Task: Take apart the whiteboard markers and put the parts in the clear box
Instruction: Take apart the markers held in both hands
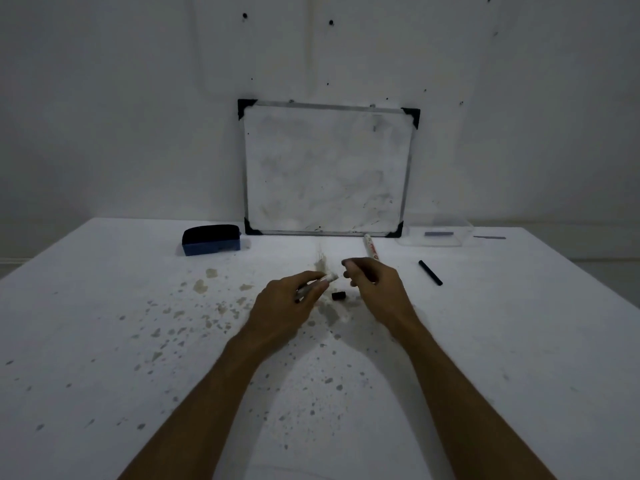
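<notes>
My left hand (292, 299) grips a white marker barrel (330, 278) whose open end points right. My right hand (374, 284) hovers just right of that end, fingers pinched; what it pinches is too small to tell. A small black cap (338, 295) lies on the table between and below the hands. A second white marker (371, 247) lies behind my right hand. A black ink rod (430, 272) lies to the right. The clear box (437, 233) stands at the back right with a dark part (439, 234) inside.
A whiteboard (327, 171) leans on the wall at the table's back. A blue eraser (211, 240) sits to its left. A thin dark piece (490, 238) lies right of the box. The white table (138, 323) is speckled with stains.
</notes>
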A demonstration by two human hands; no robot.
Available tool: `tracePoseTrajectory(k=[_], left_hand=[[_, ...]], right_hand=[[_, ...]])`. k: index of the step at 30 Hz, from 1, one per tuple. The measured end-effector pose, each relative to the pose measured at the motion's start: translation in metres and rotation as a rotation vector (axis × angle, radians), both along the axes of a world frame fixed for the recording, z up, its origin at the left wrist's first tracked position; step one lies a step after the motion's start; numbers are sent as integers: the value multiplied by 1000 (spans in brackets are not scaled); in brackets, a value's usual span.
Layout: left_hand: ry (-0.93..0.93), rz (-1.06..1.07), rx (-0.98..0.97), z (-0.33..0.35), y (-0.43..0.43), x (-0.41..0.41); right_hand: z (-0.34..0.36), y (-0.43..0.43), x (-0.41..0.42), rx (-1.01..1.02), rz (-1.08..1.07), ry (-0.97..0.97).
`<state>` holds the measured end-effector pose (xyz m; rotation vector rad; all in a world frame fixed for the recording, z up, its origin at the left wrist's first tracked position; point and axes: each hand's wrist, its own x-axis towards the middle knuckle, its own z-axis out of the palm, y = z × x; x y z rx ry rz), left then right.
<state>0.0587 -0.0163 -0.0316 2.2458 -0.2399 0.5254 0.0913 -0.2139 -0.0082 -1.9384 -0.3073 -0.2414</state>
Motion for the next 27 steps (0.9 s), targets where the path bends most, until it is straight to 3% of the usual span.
tracePoseTrajectory(k=[4, 6, 8, 12, 15, 18, 23, 27], left_hand=[[61, -50, -19, 3, -3, -2], [17, -20, -23, 3, -4, -1], [-30, 77, -87, 5, -6, -1], [79, 177, -628, 13, -15, 3], [178, 18, -806, 8, -24, 3], [79, -26, -792, 7, -30, 0], [-6, -78, -755, 16, -38, -4], [163, -169, -568, 4, -60, -15]], right_hand=[[6, 2, -6, -51, 209, 38], [3, 3, -5, -40, 189, 35], [2, 4, -2, 99, 77, 85], [3, 12, -1, 511, -38, 271], [1, 22, -6, 505, 23, 314], [2, 31, -10, 548, 60, 397], [11, 21, -2, 1183, 44, 740], [5, 23, -5, 1114, 70, 840]])
